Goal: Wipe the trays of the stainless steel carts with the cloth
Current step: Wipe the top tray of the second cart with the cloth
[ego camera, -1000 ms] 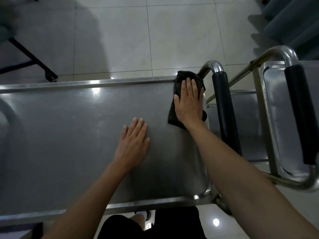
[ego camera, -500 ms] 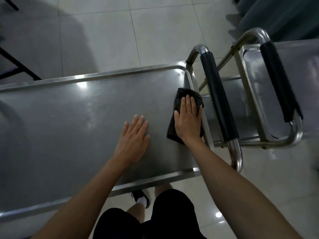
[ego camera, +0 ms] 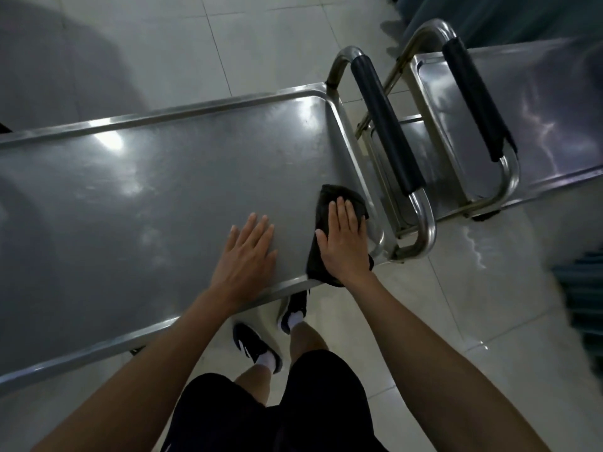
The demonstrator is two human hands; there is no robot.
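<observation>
A long stainless steel cart tray (ego camera: 146, 197) fills the left and middle of the view. A black cloth (ego camera: 321, 223) lies on its near right corner, partly over the front rim. My right hand (ego camera: 342, 243) presses flat on the cloth with straight fingers. My left hand (ego camera: 248, 256) rests flat on the bare tray just left of the cloth. A second steel cart tray (ego camera: 554, 109) stands to the right.
The near cart's handle with a black grip (ego camera: 385, 125) rises beside the cloth, and the second cart's handle (ego camera: 476, 99) is just behind it. Pale floor tiles (ego camera: 261, 44) surround the carts. My legs and dark shoes (ego camera: 254, 347) stand under the tray's front edge.
My right hand has slid the cloth along the tray's right end from the far corner to the near corner. My left hand has stayed flat on the tray. The view has pulled back.
</observation>
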